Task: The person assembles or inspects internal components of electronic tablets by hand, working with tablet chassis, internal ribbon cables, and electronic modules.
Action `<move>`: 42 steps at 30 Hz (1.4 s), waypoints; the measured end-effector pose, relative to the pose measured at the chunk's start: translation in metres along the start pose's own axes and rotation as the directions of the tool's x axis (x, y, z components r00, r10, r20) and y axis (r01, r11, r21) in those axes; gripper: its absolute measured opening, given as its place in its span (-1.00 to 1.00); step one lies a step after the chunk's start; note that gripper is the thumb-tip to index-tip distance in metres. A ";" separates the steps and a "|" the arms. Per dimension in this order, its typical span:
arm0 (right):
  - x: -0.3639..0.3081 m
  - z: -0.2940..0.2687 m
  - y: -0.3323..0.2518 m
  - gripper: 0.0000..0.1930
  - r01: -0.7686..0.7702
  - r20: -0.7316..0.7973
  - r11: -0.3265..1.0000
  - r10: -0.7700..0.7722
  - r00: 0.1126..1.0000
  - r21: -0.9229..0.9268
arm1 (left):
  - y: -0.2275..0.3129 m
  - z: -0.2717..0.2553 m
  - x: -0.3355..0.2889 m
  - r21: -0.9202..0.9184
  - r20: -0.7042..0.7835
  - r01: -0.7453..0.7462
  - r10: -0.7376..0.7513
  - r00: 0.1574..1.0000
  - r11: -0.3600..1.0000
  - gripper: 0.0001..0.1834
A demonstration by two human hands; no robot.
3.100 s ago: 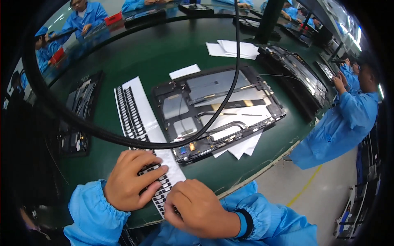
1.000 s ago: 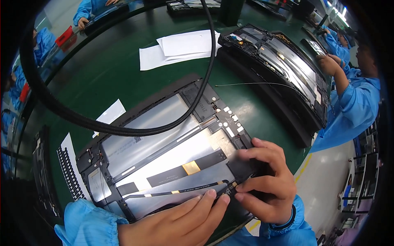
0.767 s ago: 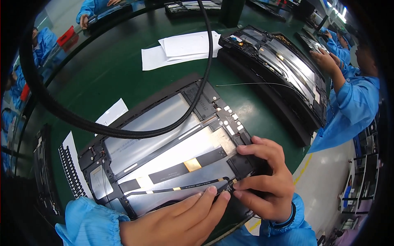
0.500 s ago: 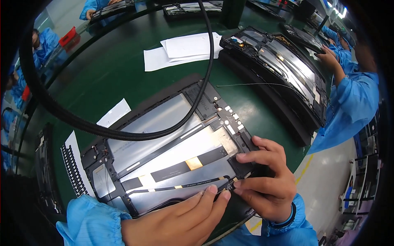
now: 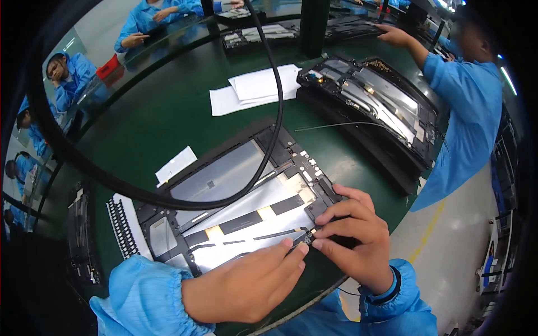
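Observation:
An opened tablet-like device (image 5: 224,179) lies tilted on the table, its silver inside facing up and dark parts around its rim. A thin black ribbon cable (image 5: 263,237) runs along its near side towards my fingers. My left hand (image 5: 252,280) reaches over the near edge, fingers pressed together, fingertips at the cable's right end; what they pinch is hidden. At the device's right corner is my right hand (image 5: 361,238), curled over the edge, with thumb and forefinger nearly meeting beside my left fingertips and the other fingers resting on the dark frame.
A thick black hose (image 5: 168,201) loops over the device. White sheets (image 5: 263,87) lie behind it, a white card (image 5: 176,165) and a strip of black pieces (image 5: 122,227) at left. A second opened device (image 5: 370,95) rests on a black block (image 5: 358,145). A co-worker's arm (image 5: 448,73) reaches in at right.
The view has shifted, so the table lies slightly differently in it. Both my hands stay at the same corner. The co-worker at right has stretched an arm towards the far side of the table.

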State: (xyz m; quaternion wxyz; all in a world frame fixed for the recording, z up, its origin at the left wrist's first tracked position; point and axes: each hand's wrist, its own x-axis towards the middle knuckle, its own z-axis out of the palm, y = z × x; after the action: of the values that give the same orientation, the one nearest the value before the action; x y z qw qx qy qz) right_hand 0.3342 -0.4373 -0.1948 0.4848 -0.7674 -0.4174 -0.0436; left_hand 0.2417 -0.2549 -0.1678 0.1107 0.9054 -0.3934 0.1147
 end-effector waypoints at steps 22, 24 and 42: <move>0.022 0.002 0.035 -0.27 -0.104 0.056 0.989 0.110 0.992 -0.105 | 0.053 -0.008 -0.102 -0.170 -0.311 0.797 -0.799 0.514 0.579 0.01; 0.026 0.009 0.026 -0.34 -0.213 -0.015 0.958 0.220 0.975 0.190 | 0.060 -0.014 -0.101 -0.216 -0.419 0.800 -0.794 0.441 0.559 -0.01; 0.240 0.230 -0.118 -0.60 -0.298 0.502 0.694 -0.106 0.858 0.655 | 0.083 -0.015 -0.202 -0.483 -0.822 0.770 -0.519 -0.235 0.416 -0.21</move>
State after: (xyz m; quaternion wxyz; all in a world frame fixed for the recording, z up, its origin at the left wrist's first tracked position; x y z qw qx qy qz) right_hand 0.3315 -0.0933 -0.1191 0.6186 -0.5236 -0.4699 0.3497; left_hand 0.0443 -0.1674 -0.2041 0.2588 0.7048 0.3164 0.5798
